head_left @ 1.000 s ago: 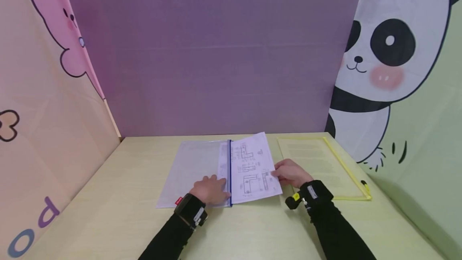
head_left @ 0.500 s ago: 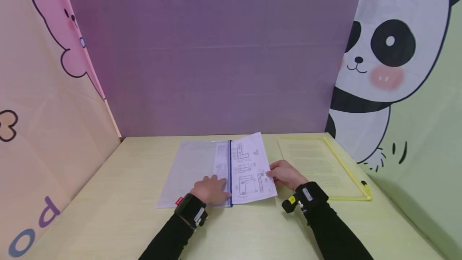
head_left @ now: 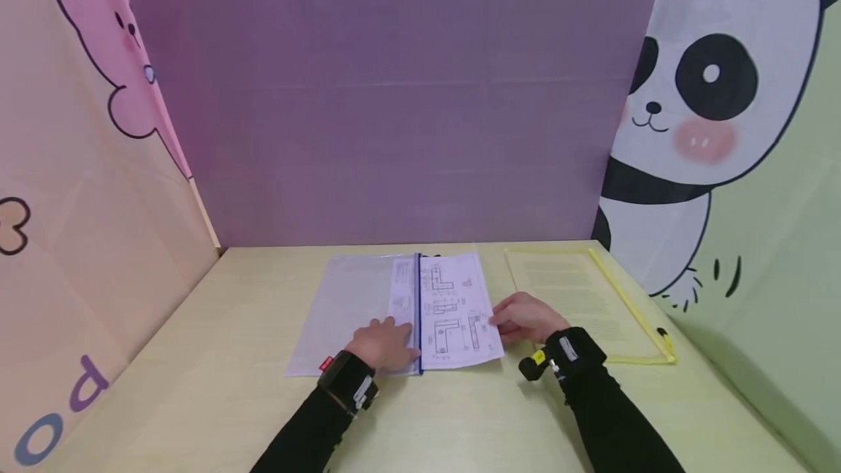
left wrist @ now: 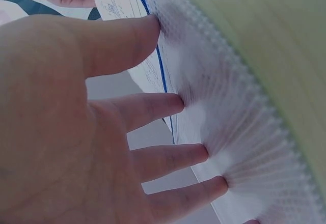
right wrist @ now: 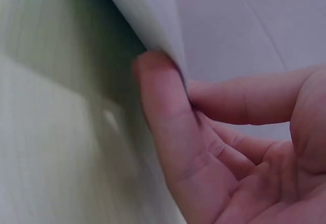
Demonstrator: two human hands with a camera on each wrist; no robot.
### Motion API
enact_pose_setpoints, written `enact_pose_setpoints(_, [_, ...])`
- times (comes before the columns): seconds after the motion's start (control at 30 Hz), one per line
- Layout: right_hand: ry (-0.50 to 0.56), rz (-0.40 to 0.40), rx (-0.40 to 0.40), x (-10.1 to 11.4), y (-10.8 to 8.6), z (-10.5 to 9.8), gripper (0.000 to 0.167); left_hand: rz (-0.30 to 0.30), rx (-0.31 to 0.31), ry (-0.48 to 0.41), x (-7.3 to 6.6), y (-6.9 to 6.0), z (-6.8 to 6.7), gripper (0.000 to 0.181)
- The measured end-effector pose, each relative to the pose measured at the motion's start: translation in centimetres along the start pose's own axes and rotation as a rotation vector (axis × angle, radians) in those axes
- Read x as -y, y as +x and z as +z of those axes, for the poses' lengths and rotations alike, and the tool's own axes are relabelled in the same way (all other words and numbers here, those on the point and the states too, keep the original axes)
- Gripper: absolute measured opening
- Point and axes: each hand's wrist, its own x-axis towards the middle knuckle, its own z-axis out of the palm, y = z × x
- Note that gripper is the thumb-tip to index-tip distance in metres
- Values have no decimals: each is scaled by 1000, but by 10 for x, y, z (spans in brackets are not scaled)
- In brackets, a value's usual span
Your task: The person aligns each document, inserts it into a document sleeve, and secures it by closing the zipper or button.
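A see-through mesh zipper pouch (head_left: pixel 348 298) with a blue zipper edge (head_left: pixel 418 312) lies flat on the table. My left hand (head_left: pixel 384 346) rests on it near that edge; in the left wrist view its spread fingers (left wrist: pixel 147 107) press the mesh. A sheet of paper (head_left: pixel 456 298) with technical drawings sits partly inside the pouch, its left strip showing through the mesh. The rest sticks out to the right past the zipper. My right hand (head_left: pixel 527 318) pinches the paper's right edge between thumb and finger (right wrist: pixel 165 91), as the right wrist view shows.
To the right lies a yellow-edged see-through pouch (head_left: pixel 578 305) with a printed page in it, close to my right hand. Table top (head_left: pixel 434 429) extends in front of me. A purple panel (head_left: pixel 394 93) stands behind the table, with printed cloth walls at both sides.
The paper has slid left, a little further into the pouch, and its far corner has come down flatter. My right hand went left with it, then slightly back right. The left hand stayed put.
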Motion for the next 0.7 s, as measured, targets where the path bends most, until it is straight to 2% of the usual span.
enact_pose_setpoints(0.43, [-31,-31,-39,1,0,6,23,-5,17,7,0,1,-1,59])
enact_pose_setpoints(0.7, [-48,-47,-47,4,-2,18,25,3,10,25,0,2,-1,58])
